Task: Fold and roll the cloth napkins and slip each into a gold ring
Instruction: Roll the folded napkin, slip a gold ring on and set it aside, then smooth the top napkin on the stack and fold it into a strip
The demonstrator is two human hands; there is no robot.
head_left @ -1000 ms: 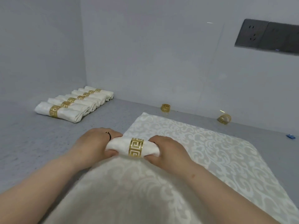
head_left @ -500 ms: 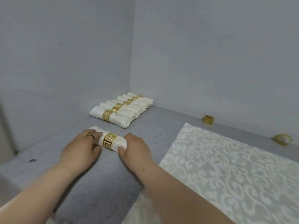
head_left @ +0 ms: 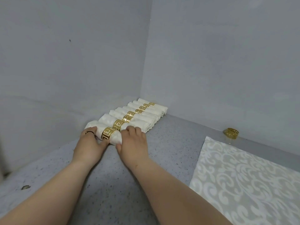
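Note:
A rolled white napkin (head_left: 116, 138) with a gold patterned ring (head_left: 108, 133) around its middle lies at the near end of a row of several ringed napkin rolls (head_left: 142, 114) that runs into the wall corner. My left hand (head_left: 89, 143) grips its left end and my right hand (head_left: 133, 142) grips its right end, fingers curled over the roll. The roll touches the neighbouring one. A loose gold ring (head_left: 230, 133) sits by the back wall to the right. A flat patterned cream napkin (head_left: 243, 184) is spread at the right.
Grey walls (head_left: 73, 62) close in the speckled grey counter (head_left: 170, 143) at left and back. A small dark mark (head_left: 25, 187) lies on the counter at the near left.
Both hands carried the ringed roll left and away from the flat napkin, then set it against the near end of the row. The view swung left with them.

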